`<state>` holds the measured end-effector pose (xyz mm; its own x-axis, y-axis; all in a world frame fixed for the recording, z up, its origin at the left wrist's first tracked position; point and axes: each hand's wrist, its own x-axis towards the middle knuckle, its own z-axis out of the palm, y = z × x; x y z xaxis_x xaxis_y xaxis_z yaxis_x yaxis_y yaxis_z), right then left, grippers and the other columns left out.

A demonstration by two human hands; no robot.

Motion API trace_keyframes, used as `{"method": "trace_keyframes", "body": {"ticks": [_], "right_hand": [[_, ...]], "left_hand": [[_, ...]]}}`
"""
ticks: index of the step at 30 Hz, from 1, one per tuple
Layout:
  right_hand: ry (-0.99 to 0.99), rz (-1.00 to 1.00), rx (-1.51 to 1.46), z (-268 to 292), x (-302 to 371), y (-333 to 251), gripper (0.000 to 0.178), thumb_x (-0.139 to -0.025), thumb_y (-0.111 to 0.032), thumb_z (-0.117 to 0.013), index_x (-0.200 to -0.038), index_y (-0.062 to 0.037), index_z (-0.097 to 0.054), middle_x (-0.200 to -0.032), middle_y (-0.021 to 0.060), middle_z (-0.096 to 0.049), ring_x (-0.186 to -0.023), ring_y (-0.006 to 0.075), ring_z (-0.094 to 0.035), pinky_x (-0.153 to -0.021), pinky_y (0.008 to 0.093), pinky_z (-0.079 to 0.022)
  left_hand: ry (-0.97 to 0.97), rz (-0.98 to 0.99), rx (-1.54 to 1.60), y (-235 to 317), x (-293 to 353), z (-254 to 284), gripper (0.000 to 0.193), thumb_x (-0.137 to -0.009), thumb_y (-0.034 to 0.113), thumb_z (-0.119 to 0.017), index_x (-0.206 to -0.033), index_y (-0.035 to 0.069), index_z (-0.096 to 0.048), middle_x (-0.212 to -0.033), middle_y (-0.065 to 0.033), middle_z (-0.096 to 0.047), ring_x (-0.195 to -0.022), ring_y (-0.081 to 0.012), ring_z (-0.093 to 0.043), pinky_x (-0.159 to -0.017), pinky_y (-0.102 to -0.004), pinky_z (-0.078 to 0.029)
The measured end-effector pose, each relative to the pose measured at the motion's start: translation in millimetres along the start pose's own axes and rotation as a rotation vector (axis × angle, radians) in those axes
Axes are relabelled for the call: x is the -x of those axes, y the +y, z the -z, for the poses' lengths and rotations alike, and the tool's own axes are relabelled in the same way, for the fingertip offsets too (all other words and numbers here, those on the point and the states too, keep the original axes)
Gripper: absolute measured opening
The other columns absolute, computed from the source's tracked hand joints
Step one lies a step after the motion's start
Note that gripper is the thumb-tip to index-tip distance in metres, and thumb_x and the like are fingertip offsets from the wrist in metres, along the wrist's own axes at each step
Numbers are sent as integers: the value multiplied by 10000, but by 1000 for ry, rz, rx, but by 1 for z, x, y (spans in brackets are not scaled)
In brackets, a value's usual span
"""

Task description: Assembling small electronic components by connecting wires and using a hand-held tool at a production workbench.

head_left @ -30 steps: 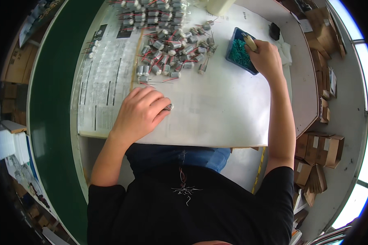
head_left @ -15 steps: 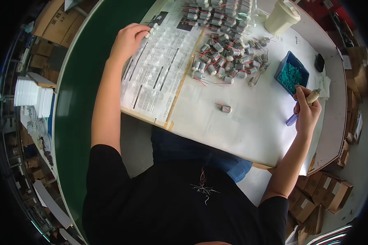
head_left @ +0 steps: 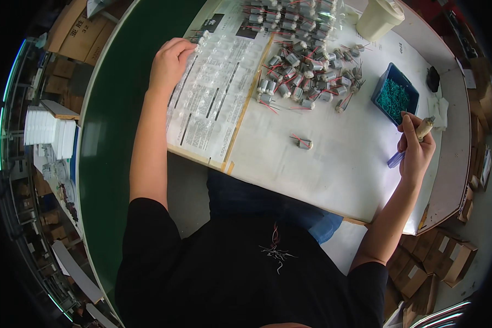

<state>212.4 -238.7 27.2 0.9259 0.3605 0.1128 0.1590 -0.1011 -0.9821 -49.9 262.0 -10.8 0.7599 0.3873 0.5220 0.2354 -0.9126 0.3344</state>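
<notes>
My left hand (head_left: 170,61) is at the far left corner of a clear plastic blister tray (head_left: 205,90), its fingers drawn together. Just past the fingertips sits a small motor (head_left: 198,38) with a white end and thin wires. What the fingertips hold, if anything, is hidden. My right hand (head_left: 417,143) is closed around a slim hand tool with a beige upper end (head_left: 425,127) and a purple lower end (head_left: 396,159). Its thumb and forefinger are near the front corner of a blue bin (head_left: 378,101) of small green pieces (head_left: 394,94). A single motor (head_left: 304,144) with red wires lies at mid-table.
A loose heap of motors (head_left: 306,76) lies at the middle back, with motors in rows in clear packaging (head_left: 292,19) behind it. A cream cup (head_left: 378,21) stands at the back right. A black object (head_left: 433,79) and white tissue (head_left: 438,112) lie beside the bin.
My left hand has drawn back slightly from the motor at the tray's corner. My right hand keeps its grip on the tool by the bin. The whole view has shifted slightly.
</notes>
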Motion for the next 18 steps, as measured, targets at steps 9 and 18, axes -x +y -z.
{"method": "trace_keyframes", "body": {"ticks": [9,18], "right_hand": [[-215,73,320,-29,40,-44,88,-976,-74,-756,-1021,-7,-791,-812,35,-715,-626,43,-561,-538,210,-413],[-445,25,252,-55,65,-60,119,-928,-98,-823,-945,5,-764,-769,24,-712,-699,99,-610,-648,270,-509]], "left_hand": [[-53,-47,405,198,15,6,248,-905,27,-793,-1152,31,-779,-1047,-112,-779,-931,-236,-744,-820,-345,-593],[-421,83,1083,285,33,-46,172,-939,53,-790,-1097,-7,-763,-911,-91,-766,-798,-168,-732,-712,-298,-581]]}}
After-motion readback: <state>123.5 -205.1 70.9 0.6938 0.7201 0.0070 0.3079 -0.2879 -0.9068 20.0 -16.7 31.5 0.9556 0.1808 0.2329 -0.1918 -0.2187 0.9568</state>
